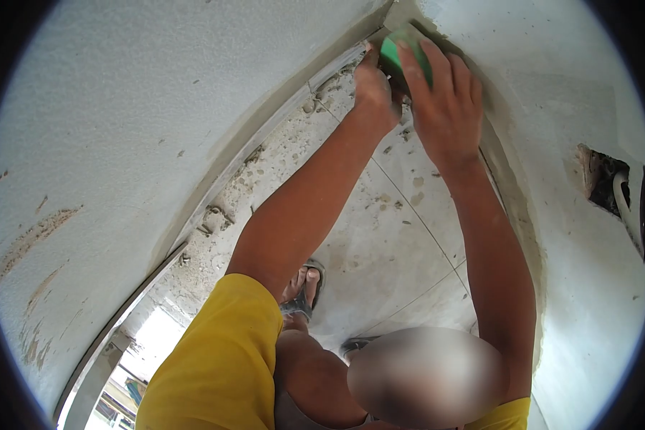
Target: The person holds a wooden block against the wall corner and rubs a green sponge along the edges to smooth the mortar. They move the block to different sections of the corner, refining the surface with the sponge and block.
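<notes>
In the head view, my right hand (448, 104) is closed over a green sponge-like pad (392, 56), fingers stretched across its top. The pad is up in the corner where the two walls meet, close to the grey band of wet-looking mortar (401, 14). Just left of the pad is my left hand (375, 89), thumb pointing up along the left wall's base. Its other fingers curl in below the pad and are mostly hidden, so what they grip cannot be made out.
White walls rise on the left (158, 86) and right (566, 86). The right one has a rough hole (605, 180) with a pale pipe or cable. Mortar crumbs lie on the tiled floor (380, 236), along the left wall's base strip (215, 183). My sandalled foot (304, 290) stands below.
</notes>
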Demonstrator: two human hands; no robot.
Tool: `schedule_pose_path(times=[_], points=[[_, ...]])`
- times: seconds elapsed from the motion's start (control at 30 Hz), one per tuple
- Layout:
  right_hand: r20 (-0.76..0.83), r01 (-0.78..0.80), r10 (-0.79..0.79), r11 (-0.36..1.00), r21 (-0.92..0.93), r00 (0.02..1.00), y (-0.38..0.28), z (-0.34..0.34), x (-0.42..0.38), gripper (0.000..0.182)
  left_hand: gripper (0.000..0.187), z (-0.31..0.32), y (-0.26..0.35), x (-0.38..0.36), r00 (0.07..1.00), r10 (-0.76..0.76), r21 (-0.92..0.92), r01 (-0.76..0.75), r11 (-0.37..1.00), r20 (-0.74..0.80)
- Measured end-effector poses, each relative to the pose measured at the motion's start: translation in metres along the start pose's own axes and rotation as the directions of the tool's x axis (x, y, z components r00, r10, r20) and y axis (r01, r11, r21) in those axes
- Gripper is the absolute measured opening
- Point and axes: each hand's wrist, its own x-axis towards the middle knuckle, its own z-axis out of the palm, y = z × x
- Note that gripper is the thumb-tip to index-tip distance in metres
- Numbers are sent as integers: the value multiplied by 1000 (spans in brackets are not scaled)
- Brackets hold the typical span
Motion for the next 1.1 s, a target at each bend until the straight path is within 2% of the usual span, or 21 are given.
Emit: schedule_pose_path(times=[0.07,0.23,0.3,0.43,0.5,0.57,0.63,0.73,0.83,0.93,1.03,1.1], points=[[-6,0,0,1000,-18,1000,-2,12,11,54,37,-4,0,4,997,-34,-47,37,998,67],[57,-35,36,999,-26,998,2,-12,-15,53,37,-1,1,-1,997,-13,-46,16,999,74],[86,-73,83,990,-120,993,7,-23,-42,51,38,2,4,0,996,-1,-51,6,999,92],[92,-112,122,988,-108,988,10,-31,-51,51,41,1,-1,-1,998,12,-73,-7,997,69],[-5,-41,42,999,24,999,5,-19,-25,52,42,2,0,-3,996,27,-108,-17,994,86],[-20,-15,15,1000,12,1000,-4,3,-2,52,44,1,1,-6,992,-34,-125,49,991,119],[-35,10,-10,1000,0,999,-5,14,10,52,44,-2,-1,-1,993,-36,-141,53,989,116],[-27,-14,14,1000,-1,1000,-3,12,12,50,43,-4,-2,2,996,-16,-132,28,991,91],[51,-32,32,999,12,998,7,-16,-17,51,43,0,-1,-1,998,15,-115,-7,993,64],[84,-73,80,994,-79,993,6,-27,-37,53,44,4,1,-6,998,34,-112,-29,993,43],[82,-96,99,995,-31,992,2,-25,-26,53,46,3,-1,-7,997,44,-110,-38,993,61],[-7,-41,42,997,63,999,-4,-4,0,50,46,2,0,-6,994,56,-118,-45,992,95]])
